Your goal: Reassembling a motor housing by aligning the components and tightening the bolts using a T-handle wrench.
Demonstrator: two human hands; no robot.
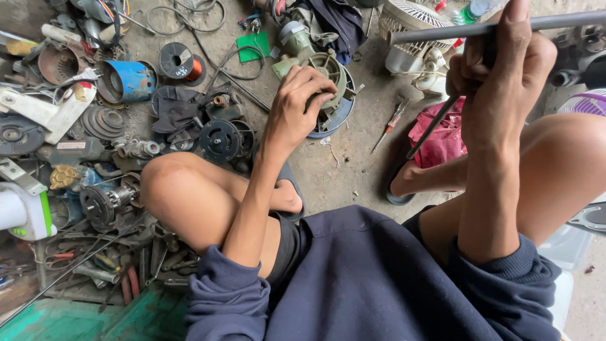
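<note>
Our left hand (297,104): fingers curled over the green fan motor (328,76) on the concrete floor (353,164). Our right hand (499,69): fist closed around a thin dark rod (435,123), raised above our knee.

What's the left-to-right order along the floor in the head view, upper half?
Blue cylindrical housing → wire spool → left hand on the green fan motor → screwdriver → red cloth → right hand holding a thin dark rod.
</note>
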